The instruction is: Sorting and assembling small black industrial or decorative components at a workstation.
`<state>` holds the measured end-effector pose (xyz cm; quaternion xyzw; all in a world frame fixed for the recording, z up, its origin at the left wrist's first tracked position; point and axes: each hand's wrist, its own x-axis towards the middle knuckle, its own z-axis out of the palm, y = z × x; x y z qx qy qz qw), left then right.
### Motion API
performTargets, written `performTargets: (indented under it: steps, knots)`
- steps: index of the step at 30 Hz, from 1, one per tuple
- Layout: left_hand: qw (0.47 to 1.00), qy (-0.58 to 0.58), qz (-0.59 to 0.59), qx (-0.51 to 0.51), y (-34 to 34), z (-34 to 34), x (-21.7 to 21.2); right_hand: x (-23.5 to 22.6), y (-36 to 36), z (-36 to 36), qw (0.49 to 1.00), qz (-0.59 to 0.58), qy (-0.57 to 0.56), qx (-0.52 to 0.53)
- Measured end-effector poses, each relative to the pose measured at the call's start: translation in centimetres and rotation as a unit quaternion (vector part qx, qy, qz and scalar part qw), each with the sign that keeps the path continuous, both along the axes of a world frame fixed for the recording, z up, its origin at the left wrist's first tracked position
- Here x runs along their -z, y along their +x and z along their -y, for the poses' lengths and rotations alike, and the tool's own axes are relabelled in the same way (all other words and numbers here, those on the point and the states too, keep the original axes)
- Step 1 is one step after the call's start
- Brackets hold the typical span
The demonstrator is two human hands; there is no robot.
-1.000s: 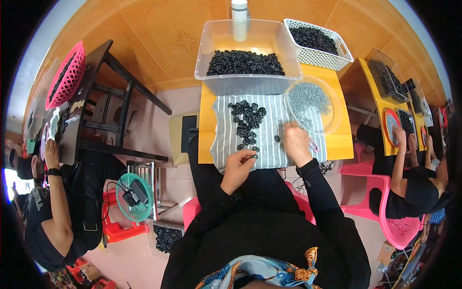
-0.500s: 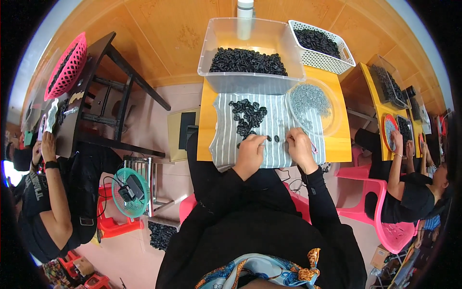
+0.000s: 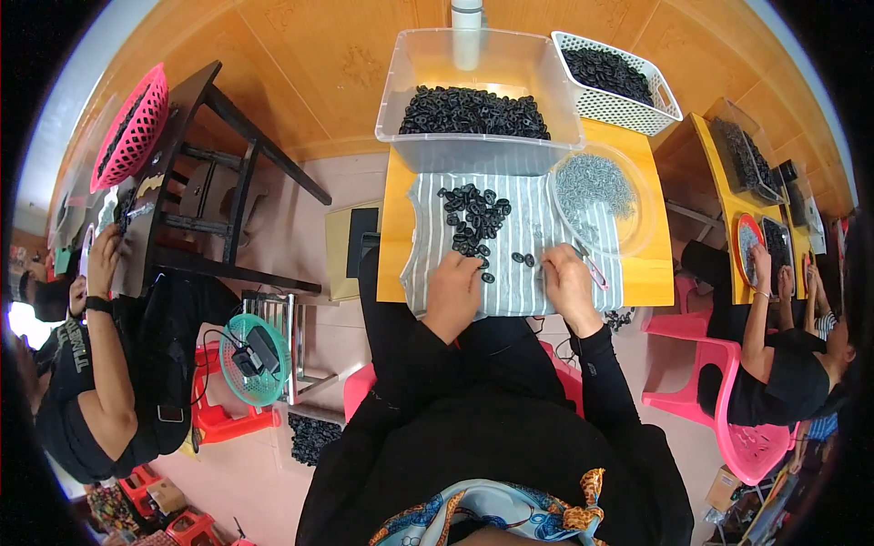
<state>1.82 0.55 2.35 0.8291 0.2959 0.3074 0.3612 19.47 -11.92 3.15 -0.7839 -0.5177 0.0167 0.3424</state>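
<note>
**Hands working among black rings on a striped cloth**

Both hands are resting on the striped cloth. The left hand is lying curled, fingertips touching the black rings heaped at its 12 o'clock; whether it grips one, I cannot tell. The right hand is pinching a thin pink-handled tool, with loose rings at its 10 o'clock.

Sleeves: long, black, plain fabric, reaching to both wrists.
Left hand: bare, no glove, no visible ring or watch.
Right hand: bare, no glove.
Torso: black garment, loose folds.
Neckline: patterned silky scarf, light blue with orange, white and dark markings.
</note>
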Motion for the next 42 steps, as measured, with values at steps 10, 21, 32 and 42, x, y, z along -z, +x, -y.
performTargets:
  steps: [10,21,32,42]
  knots:
    - [0.979,0.119,-0.165,0.024,1.2,0.3,-0.5,-1.1,-0.5,1.1,0.997,-0.058,-0.049,-0.004]
    - [0.931,-0.347,0.117,-0.013,0.9,-1.7,0.5,-0.5,-1.8,1.4,0.998,0.004,-0.056,-0.018]
    - [0.91,-0.392,0.12,0.064,0.5,0.5,1.3,-0.8,-1.5,1.9,1.0,-0.025,-0.015,-0.011]
    - [0.998,0.0,0.04,0.043,1.7,1.9,0.4,-0.1,-2.3,1.7,0.998,0.055,-0.033,-0.001]
